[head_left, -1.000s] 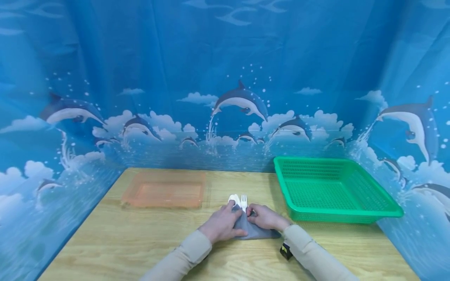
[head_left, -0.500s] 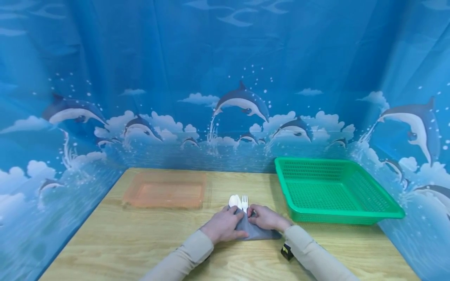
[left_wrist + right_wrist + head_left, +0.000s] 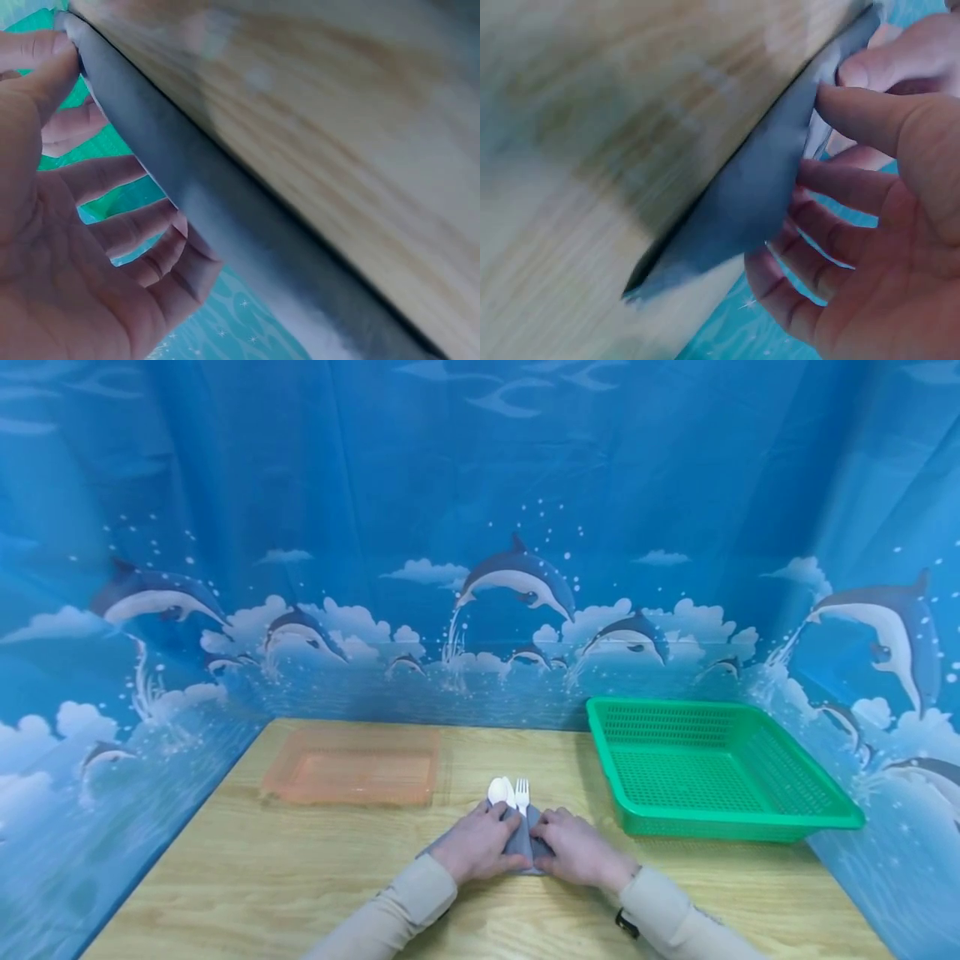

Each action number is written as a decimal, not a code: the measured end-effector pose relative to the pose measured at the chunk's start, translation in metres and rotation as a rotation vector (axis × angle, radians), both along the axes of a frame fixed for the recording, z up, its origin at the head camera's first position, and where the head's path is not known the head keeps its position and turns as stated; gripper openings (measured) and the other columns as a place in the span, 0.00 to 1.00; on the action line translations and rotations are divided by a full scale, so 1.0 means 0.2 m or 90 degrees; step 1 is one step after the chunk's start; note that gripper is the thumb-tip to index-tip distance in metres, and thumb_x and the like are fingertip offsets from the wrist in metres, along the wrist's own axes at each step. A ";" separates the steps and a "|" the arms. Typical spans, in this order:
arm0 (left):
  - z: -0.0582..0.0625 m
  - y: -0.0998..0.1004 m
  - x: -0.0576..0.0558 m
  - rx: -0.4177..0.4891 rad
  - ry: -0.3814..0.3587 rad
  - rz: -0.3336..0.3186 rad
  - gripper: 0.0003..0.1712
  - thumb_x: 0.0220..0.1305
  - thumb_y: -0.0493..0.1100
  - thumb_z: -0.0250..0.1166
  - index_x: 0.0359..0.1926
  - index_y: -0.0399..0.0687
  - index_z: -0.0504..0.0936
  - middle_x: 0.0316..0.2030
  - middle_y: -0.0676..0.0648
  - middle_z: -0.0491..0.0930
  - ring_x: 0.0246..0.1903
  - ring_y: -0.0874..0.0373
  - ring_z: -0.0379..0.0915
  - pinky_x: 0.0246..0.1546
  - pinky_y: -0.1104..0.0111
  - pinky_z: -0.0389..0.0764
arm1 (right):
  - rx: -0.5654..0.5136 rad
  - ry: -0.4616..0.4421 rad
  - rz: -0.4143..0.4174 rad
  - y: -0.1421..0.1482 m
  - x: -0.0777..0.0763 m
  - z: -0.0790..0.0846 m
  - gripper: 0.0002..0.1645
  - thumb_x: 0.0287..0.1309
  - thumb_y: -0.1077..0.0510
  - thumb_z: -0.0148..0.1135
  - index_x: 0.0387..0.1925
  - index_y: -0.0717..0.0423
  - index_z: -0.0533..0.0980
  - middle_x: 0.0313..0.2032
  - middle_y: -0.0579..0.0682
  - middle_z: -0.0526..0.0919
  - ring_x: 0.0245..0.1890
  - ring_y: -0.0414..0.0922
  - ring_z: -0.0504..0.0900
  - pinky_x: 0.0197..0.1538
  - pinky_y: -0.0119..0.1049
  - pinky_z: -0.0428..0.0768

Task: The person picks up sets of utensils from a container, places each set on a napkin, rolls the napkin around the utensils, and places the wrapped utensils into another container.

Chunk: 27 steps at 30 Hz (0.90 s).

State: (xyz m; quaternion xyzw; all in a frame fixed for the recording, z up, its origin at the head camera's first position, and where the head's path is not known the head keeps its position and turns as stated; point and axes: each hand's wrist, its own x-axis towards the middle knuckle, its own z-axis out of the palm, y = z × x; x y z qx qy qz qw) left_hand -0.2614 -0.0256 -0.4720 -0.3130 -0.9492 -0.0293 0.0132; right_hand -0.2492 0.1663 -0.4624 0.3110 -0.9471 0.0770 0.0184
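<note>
Head cam: L hand (image 3: 480, 843) and R hand (image 3: 581, 847) side by side on a gray cloth (image 3: 521, 838), nr the front-ctr of the wood-look table (image 3: 262, 885). L fingers: loosely spread, tips pressing the cloth, thumb apart & pointing at the R hand. R fingers: slightly bent, relaxed, resting on the cloth's R side, thumb apart too. Gray strip of cloth shows btwn the hands. Poking out the far end: white spoon (image 3: 497, 791), another spoon head (image 3: 509, 790) tucked beside it, then white fork (image 3: 522, 792) on the R, tines pointing away; handles' lower ends hidden. L wrist cam: thumb and fingertips touch the cloth edge. R wrist cam: same contact, cloth corner sticking out past the fingers. Back L, orange see-through tray (image 3: 352, 795); back R, green basket (image 3: 712, 825). Behind, blue dolphin-print backdrop (image 3: 420, 468).
</note>
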 end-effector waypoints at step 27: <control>0.00 0.00 0.00 -0.008 -0.018 -0.011 0.44 0.62 0.72 0.55 0.69 0.50 0.68 0.68 0.38 0.67 0.68 0.43 0.63 0.69 0.53 0.64 | -0.005 -0.164 -0.153 0.01 0.01 0.00 0.32 0.54 0.42 0.70 0.59 0.42 0.73 0.47 0.66 0.71 0.34 0.53 0.78 0.34 0.50 0.80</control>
